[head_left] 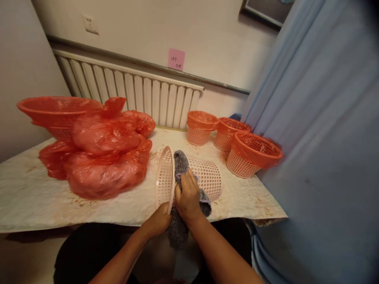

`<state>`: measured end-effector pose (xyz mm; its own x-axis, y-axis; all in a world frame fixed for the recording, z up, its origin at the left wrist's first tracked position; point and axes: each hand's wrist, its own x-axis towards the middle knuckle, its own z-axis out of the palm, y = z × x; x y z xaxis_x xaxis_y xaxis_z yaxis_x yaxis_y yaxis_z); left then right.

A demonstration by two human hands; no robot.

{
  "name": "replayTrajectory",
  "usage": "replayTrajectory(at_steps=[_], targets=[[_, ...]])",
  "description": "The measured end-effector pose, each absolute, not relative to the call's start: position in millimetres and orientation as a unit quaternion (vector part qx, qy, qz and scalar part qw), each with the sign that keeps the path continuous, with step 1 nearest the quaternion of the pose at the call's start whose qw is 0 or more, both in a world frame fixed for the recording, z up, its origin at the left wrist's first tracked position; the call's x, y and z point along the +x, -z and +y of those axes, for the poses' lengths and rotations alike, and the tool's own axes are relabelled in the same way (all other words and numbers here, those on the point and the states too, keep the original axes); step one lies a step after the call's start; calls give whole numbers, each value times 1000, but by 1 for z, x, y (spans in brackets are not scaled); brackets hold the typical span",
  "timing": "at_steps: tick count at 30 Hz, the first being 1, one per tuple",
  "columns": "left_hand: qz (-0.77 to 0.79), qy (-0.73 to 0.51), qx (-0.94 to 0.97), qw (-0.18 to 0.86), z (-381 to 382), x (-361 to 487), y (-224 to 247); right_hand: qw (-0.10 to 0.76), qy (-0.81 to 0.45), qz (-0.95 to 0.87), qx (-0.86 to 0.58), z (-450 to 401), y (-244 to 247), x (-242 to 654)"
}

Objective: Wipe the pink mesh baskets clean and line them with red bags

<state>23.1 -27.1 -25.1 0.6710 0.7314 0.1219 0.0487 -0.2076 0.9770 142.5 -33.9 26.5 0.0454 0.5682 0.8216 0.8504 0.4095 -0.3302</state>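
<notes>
A pale pink perforated basket (211, 177) lies on its side on the covered table, its wide mouth facing left. My left hand (160, 219) grips the lower edge of its rim, thumb on the near side. A dark grey fluffy cloth with a lilac edge (180, 161) is bunched in my right hand (188, 194), pressed to the basket just behind the rim. Part of the cloth hangs below the table's front edge, and another fold lies to the right of my right wrist. The fingertips of my left hand are hidden by the rim.
Several red plastic bags (109, 169) are piled at the left, beside a red-lined basket (59, 112). Three baskets with red liners stand at the right: one at the back (199, 134), one between (223, 138), one nearer (241, 162). A blue curtain (319, 157) borders the table (254, 203).
</notes>
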Motion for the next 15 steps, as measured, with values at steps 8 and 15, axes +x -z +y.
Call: replayTrajectory(at_steps=[8, 15], targets=[[234, -254, 757, 555, -32, 12, 54, 420, 58, -704, -570, -10, -66, 158], [210, -270, 737, 583, -27, 22, 15, 463, 45, -693, -551, -19, -52, 156]])
